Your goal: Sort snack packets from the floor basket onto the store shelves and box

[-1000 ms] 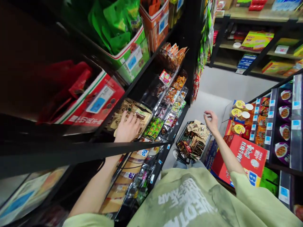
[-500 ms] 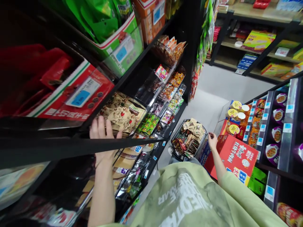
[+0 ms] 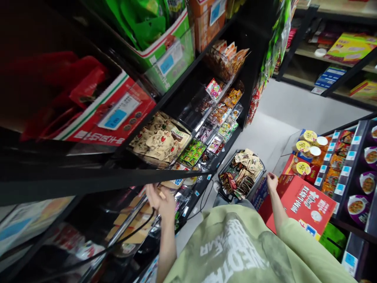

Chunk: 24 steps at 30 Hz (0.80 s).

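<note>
Beige packets [image 3: 160, 142] lie in shelf tub [image 3: 183, 149] and crate [image 3: 258, 185] — I judge it between reaches, left hand [image 3: 162, 199] loosely spread, right hand [image 3: 272, 182] curled, grip unclear — and another reach would call for clearing the black shelf edge [image 3: 88, 182].

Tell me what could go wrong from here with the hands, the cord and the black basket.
The black cord appears close to the left wrist, so it might snag as the arm moves.
The left hand appears just below the dark shelf bar in this view, so lifting it could knock the knuckles.
The packets lie loosely heaped in the black basket, so a bump from the right hand near its rim could spill some.
</note>
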### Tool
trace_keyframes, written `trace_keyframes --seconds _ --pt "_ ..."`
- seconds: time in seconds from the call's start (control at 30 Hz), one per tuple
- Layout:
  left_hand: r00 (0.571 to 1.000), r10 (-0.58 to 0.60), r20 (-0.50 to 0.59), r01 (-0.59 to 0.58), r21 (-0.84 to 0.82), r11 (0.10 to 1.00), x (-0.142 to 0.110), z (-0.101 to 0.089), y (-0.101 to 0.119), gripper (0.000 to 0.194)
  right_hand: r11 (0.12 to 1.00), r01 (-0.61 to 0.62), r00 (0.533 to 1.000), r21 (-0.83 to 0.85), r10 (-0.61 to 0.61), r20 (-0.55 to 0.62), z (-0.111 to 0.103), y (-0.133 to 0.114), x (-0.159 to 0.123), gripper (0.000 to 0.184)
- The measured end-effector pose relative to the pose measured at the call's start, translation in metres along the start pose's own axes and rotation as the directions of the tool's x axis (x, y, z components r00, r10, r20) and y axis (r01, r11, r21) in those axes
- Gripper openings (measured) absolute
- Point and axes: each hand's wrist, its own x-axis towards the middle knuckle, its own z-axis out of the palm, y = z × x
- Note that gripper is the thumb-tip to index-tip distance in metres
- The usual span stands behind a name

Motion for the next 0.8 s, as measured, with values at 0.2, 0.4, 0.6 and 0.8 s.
trace_keyframes --seconds 0.2,0.4,0.6,0.8 --pt "0.960 -0.156 0.231 0.190 -0.134 0.973 -0.119 0.036 0.039 0.070 0.995 -0.097 0.995 -0.031 0.097 -0.007 0.004 0.017 0.004 0.037" --pt "0.222 0.099 0.970 -0.065 -0.086 0.994 -0.203 0.079 0.085 0.061 0.987 -0.126 0.990 -0.103 0.131 0.046 0.026 0.043 0.025 0.041" --pt "-0.254 0.379 0.890 -0.004 -0.393 0.920 -0.248 0.131 0.108 0.053 0.956 -0.191 0.972 -0.224 0.216 0.090 0.075 0.086 0.064 0.060" --pt "-0.151 0.458 0.876 0.276 -0.408 0.871 -0.320 0.150 0.092 0.048 0.922 -0.182 0.972 -0.342 0.221 0.081 0.140 0.130 0.100 0.073"
